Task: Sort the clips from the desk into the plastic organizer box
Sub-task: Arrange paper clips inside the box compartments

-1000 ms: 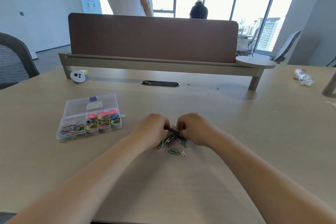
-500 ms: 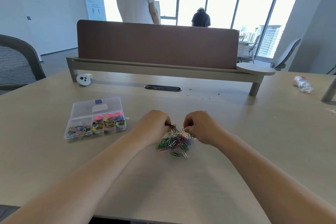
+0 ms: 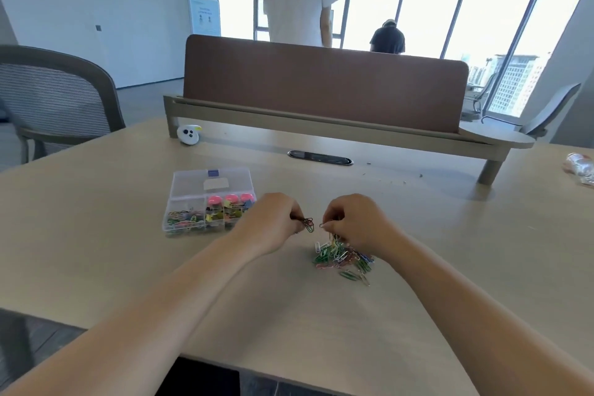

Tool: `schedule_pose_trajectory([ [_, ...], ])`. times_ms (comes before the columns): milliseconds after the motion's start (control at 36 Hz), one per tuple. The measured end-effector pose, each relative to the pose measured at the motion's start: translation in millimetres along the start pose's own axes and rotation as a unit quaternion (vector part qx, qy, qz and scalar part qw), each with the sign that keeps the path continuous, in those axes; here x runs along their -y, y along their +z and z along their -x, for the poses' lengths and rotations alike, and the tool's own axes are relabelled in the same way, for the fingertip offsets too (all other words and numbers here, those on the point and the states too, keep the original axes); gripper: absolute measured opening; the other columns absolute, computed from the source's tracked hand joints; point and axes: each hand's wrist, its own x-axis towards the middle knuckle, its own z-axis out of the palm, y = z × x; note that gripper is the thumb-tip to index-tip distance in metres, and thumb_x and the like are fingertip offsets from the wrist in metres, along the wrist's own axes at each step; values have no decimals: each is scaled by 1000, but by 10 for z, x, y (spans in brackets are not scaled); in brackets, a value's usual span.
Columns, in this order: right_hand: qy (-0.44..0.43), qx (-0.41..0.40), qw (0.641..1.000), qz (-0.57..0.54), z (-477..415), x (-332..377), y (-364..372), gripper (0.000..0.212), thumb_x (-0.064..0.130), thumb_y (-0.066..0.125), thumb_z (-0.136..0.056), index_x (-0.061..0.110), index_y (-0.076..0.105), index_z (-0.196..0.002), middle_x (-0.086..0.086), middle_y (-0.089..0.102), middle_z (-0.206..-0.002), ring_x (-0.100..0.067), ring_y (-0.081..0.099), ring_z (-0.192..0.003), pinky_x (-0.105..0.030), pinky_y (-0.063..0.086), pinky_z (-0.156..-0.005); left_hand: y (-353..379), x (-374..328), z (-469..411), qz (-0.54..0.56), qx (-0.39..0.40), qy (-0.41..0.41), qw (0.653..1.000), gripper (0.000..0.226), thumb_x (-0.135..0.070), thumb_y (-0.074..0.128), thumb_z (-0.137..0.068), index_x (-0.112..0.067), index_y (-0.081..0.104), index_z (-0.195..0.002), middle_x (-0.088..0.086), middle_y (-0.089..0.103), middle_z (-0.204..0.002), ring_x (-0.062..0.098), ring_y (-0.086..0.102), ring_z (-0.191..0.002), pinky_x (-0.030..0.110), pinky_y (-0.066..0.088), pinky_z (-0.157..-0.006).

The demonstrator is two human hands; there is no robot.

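Two bare hands work close together over a pale wooden surface (image 3: 450, 251), seen from above and behind. The left hand (image 3: 273, 222) has its fingers curled and pinches a small bunch of dark paper clips (image 3: 308, 223) that pokes out toward the right. The right hand (image 3: 356, 222), also curled, pinches the top of a tangle of clips that hangs down to a pile of coloured paper clips (image 3: 344, 259). The pile lies on the surface just under and in front of that hand, with green, pink, white and blue clips mixed together. The two hands are near each other but apart.

Just left of the left hand sits a clear plastic organizer box (image 3: 193, 183) with its lid open and laid back. Its front left compartment holds coloured paper clips. The compartments to the right hold small binder clips and round pink items.

Farther back, a brown divider panel (image 3: 321, 87) stands across the surface, with a small white round gadget (image 3: 189, 135) near its left end. A mesh office chair (image 3: 54, 96) stands at left. Beyond the panel, a person in a white shirt (image 3: 299, 0) stands before bright windows.
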Motion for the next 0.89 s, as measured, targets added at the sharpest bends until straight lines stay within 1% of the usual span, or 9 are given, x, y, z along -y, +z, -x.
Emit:
schedule_pose_trajectory([
  [83,-24,-4,1000,-11,-104,211,36,5,19,67,-88,16,71,-88,7,62,-73,-2,52,-56,-22,44,-59,-142,133,59,-3,-9,-14,1000,12,-25,63,-90,-18,73,-94,-8,62,-74,3,52,-60,21,34,-52],
  [167,-37,-7,999,-18,-238,433,89,4,19,67,-88,17,70,-86,10,61,-69,-8,55,-61,-30,52,-69,-307,304,108,-9,-27,-34,999,10,-25,63,-89,-21,71,-84,-7,63,-74,5,53,-60,22,35,-53],
  [250,-58,-6,998,-33,-390,663,163,5,17,67,-87,19,69,-83,8,61,-69,-13,57,-64,-33,54,-72,-468,486,156,-18,-47,-60,997,15,-24,63,-88,-16,67,-75,0,63,-72,10,52,-59,25,34,-52],
  [306,-74,-2,996,-39,-485,818,222,4,17,67,-88,16,70,-85,7,61,-70,-13,57,-64,-32,53,-71,-562,615,186,-27,-58,-84,994,16,-25,63,-87,-12,72,-83,4,68,-78,18,60,-68,28,38,-56],
  [361,-90,2,995,-43,-579,962,290,4,17,67,-88,16,70,-86,8,60,-70,-10,56,-62,-29,51,-68,-647,746,229,-40,-65,-100,992,15,-25,64,-87,-15,75,-88,3,69,-81,19,62,-73,25,38,-56],
  [528,-116,16,991,-60,-826,1332,498,3,17,68,-87,17,71,-87,5,65,-77,-14,61,-69,-29,52,-69,-884,1126,328,-58,-67,-134,987,12,-25,65,-88,-19,74,-90,-6,62,-74,9,54,-66,23,36,-53],
  [639,-133,26,988,-71,-966,1507,627,4,18,68,-87,18,72,-86,3,68,-82,-11,60,-66,-32,55,-72,-962,1337,333,-71,-71,-145,984,11,-25,66,-87,-19,74,-91,-6,59,-74,14,54,-71,26,35,-61],
  [778,-142,27,987,-77,-1087,1625,735,5,17,67,-88,16,72,-89,3,68,-82,-9,59,-65,-29,54,-70,-990,1518,341,-81,-67,-148,983,11,-23,64,-87,-17,73,-91,-9,53,-68,12,49,-67,26,32,-57],
  [889,-142,36,986,-82,-1147,1657,783,5,16,67,-89,14,72,-89,3,66,-79,-9,59,-64,-29,53,-68,-991,1584,339,-93,-56,-139,984,11,-22,64,-88,-20,73,-93,-8,55,-73,14,51,-72,21,31,-54],
])
